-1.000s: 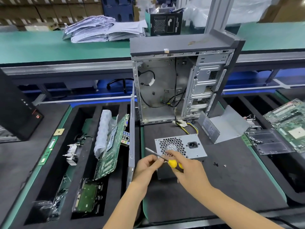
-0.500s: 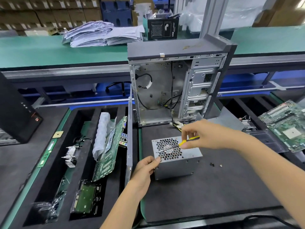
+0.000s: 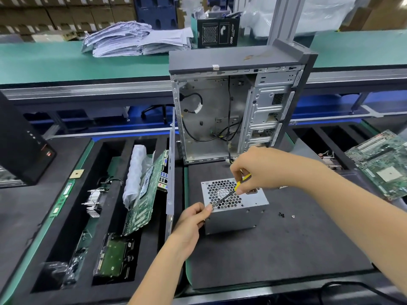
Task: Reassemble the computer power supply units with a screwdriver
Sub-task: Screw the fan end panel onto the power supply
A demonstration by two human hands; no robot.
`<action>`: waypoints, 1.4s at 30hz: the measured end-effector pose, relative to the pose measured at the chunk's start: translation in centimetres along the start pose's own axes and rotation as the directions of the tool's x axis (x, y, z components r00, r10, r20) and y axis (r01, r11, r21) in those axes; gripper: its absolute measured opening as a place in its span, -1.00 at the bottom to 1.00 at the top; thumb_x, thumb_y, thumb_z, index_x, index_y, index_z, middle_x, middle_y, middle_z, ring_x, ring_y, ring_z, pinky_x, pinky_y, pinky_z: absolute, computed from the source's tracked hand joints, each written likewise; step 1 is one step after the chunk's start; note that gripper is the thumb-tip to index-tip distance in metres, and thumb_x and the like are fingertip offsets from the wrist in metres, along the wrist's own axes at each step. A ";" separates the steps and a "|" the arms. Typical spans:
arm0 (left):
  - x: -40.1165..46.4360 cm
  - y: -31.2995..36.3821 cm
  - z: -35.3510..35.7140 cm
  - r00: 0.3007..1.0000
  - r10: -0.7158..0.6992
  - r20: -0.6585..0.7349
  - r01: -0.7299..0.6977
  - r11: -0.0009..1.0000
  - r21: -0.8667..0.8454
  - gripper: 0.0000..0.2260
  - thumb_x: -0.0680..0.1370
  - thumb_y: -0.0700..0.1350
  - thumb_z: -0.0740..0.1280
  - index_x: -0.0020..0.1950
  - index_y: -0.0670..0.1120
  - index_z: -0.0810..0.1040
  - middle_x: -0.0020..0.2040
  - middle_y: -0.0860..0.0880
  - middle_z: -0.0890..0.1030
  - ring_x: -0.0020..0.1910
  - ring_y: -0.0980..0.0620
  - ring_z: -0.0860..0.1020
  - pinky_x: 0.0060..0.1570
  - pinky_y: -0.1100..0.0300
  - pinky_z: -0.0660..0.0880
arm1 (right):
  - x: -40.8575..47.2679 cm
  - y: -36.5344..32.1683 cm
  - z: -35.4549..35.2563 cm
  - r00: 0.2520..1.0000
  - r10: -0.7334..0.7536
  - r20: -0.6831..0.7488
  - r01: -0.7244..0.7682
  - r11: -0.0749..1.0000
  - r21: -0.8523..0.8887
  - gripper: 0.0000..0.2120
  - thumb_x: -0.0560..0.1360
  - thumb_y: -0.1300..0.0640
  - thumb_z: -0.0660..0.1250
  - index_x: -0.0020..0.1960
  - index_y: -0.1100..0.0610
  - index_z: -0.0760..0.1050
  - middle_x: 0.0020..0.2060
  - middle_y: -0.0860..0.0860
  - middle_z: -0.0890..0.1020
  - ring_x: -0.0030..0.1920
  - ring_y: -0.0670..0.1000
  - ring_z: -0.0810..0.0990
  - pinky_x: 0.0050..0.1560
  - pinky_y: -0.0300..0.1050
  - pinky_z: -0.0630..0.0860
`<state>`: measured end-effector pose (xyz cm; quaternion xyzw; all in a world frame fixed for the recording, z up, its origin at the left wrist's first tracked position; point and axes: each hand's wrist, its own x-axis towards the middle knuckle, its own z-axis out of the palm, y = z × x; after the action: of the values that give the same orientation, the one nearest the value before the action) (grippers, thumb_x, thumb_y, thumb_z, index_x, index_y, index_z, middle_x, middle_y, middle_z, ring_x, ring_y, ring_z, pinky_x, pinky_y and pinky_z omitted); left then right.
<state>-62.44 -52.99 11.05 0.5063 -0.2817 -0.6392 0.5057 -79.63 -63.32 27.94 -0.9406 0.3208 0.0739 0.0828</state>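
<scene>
At frame centre, the right hand (image 3: 262,168) pinches a yellow-handled screwdriver (image 3: 229,193) whose tip the left hand (image 3: 191,219) pinches steady at the grey metal power supply box's (image 3: 240,213) corner, loose screws (image 3: 286,215) waiting, so fastening seems barely begun.

Two bare forearms showing, left hand (image 3: 192,221) and right hand (image 3: 261,170) both ungloved. No sleeves reaching into view, arms uncovered up to the frame edge. No rings, watch, wrist strap or markings showing. Fingernails looking short and plain.
</scene>
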 end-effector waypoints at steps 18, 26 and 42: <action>0.1 0.1 -0.1 1.000 -0.013 -0.003 0.013 1.000 0.007 -0.78 0.41 -0.02 0.40 -0.20 -0.09 0.40 -0.04 -0.06 0.59 0.01 0.04 0.49 0.05 0.15 0.31 | 1.1 -1.7 -1.0 0.990 -0.137 -0.025 0.122 0.939 -0.322 -0.76 0.39 -0.17 0.42 -0.07 -0.12 0.43 -0.17 -0.15 0.52 -0.10 0.01 0.54 -0.33 -0.18 0.25; 0.2 0.3 0.0 1.000 -0.018 -0.006 0.018 1.000 0.011 -0.85 0.54 -0.14 0.32 -0.17 -0.11 0.39 -0.09 -0.02 0.62 -0.03 0.06 0.51 0.07 0.13 0.30 | 1.3 -2.5 -0.9 0.979 -0.202 0.002 0.177 0.854 -0.488 -0.83 0.47 -0.07 0.37 -0.01 -0.09 0.43 -0.12 -0.13 0.51 -0.13 0.05 0.56 -0.43 -0.21 0.09; 0.3 0.3 -0.1 1.000 -0.008 0.020 0.008 1.000 0.018 -0.90 0.57 -0.17 0.29 -0.01 -0.18 0.41 -0.01 -0.09 0.63 0.03 0.03 0.52 0.14 0.11 0.31 | 0.6 -2.2 -1.2 0.983 -0.186 -0.005 0.165 0.888 -0.429 -0.84 0.49 -0.11 0.33 0.01 -0.09 0.43 -0.09 -0.11 0.54 -0.10 0.05 0.56 -0.28 -0.13 0.32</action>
<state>-62.20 -53.36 11.15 0.5054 -0.2905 -0.6438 0.4957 -77.67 -62.17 29.22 -0.9624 0.2124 0.1128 -0.1260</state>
